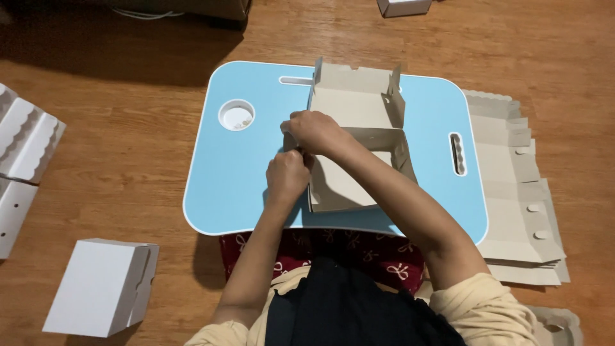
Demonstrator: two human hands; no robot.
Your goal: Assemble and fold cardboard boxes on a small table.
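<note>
A half-folded grey cardboard box (pixel 356 109) lies open on a light blue lap table (pixel 240 173). Its lid stands up at the far side and its tray is toward me. My left hand (pixel 287 176) grips the tray's left wall near the front corner. Reaching across from the right, my right hand (pixel 314 131) pinches the same left wall just above it. Both hands press on the cardboard flap there, and the fold itself is hidden under my fingers.
A stack of flat box blanks (pixel 519 192) lies on the wooden floor right of the table. A finished white box (pixel 102 287) sits at lower left, with more folded boxes (pixel 22 144) at the left edge. The table has a round cup hole (pixel 236 115).
</note>
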